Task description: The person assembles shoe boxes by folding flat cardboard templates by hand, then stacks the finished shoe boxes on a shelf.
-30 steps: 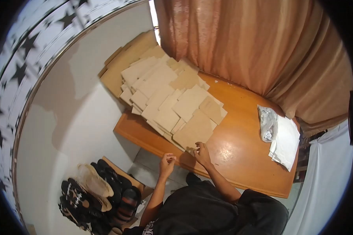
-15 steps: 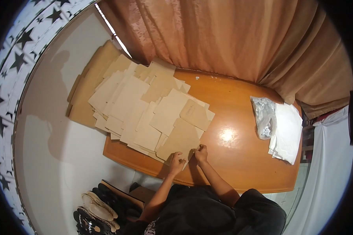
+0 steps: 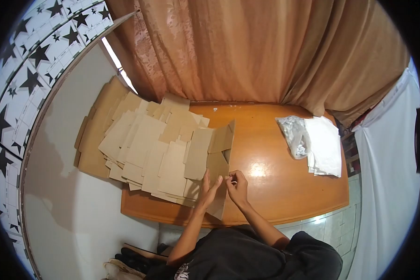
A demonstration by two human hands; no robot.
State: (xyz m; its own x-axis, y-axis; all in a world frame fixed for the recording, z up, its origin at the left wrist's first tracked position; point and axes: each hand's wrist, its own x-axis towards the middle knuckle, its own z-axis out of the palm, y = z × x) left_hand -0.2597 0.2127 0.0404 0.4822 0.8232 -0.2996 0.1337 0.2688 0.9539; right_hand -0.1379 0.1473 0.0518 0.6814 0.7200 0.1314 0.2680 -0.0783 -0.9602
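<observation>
You had a flat brown cardboard sheet lifted off the near edge of the spread, standing tilted up on edge above the wooden table, between your two hands. Your left hand lay open and flat against its left face, fingers stretched upward, pressing rather than gripping. Your right hand pinched the sheet's near right edge between thumb and fingertips. The sheet's upper part leaned away toward the curtain, and its lower corner hung near the table's front edge. To your left, the pile of cardboard pieces fanned out over the table's left end and past it, resting on a larger cardboard panel against the wall. Well apart on the right sat a clear plastic bag, touching a stack of white sheets. For a lift like this, the flat left palm was well placed, I judged, since it kept the thin sheet from buckling; the pinch on the right could have sat a little further in from the corner, so that the card would not bend or slip. Keeping the sheet clear of the neighbouring pieces beneath it would have saved the fan from being dragged out of order.
</observation>
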